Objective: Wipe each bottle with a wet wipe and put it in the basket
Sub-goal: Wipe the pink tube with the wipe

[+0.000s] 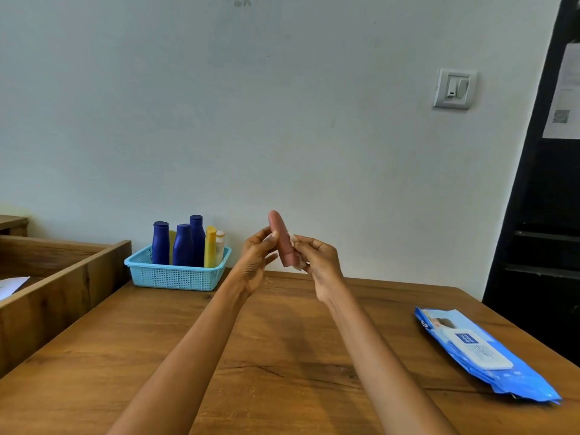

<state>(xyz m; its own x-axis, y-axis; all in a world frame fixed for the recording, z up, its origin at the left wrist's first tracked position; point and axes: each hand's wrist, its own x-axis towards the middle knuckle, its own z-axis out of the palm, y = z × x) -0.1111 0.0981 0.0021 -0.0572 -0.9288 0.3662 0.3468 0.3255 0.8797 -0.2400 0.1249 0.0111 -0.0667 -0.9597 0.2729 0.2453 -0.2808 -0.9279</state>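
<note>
**Currently: pink bottle held up between both hands, wipe against its right side**

Obs. 1 — The left hand (255, 260) holds the pink bottle (281, 238) above the far part of the wooden table (282, 356). Thumb and fingers are curled lightly round the bottle's left side; the fingertips sit near mid-height of the body.

Obs. 2 — The bottle stands nearly upright, rounded end up, leaning slightly left at the top. It touches no surface.

Obs. 3 — The right hand (320, 262) pinches a white wet wipe (296, 263) between thumb and curled fingers. The wipe is bunched and pressed to the bottle's lower right side; only small parts of it show past the fingers.

Obs. 4 — The light blue basket (175, 276) sits at the far left of the table, against the wall, well apart from the hands. Standing upright in it: 3 dark blue bottles (182, 244), 1 yellow bottle (210, 248) and 1 pale bottle (219, 246) with an orange band near its top. Another yellowish item shows partly behind the blue ones; I cannot tell what it is.

Obs. 5 — A blue pack of wipes (483, 353) lies flat near the right edge of the table, its white lid closed.

Obs. 6 — A light switch (455, 89) is on the wall, upper right.
</note>
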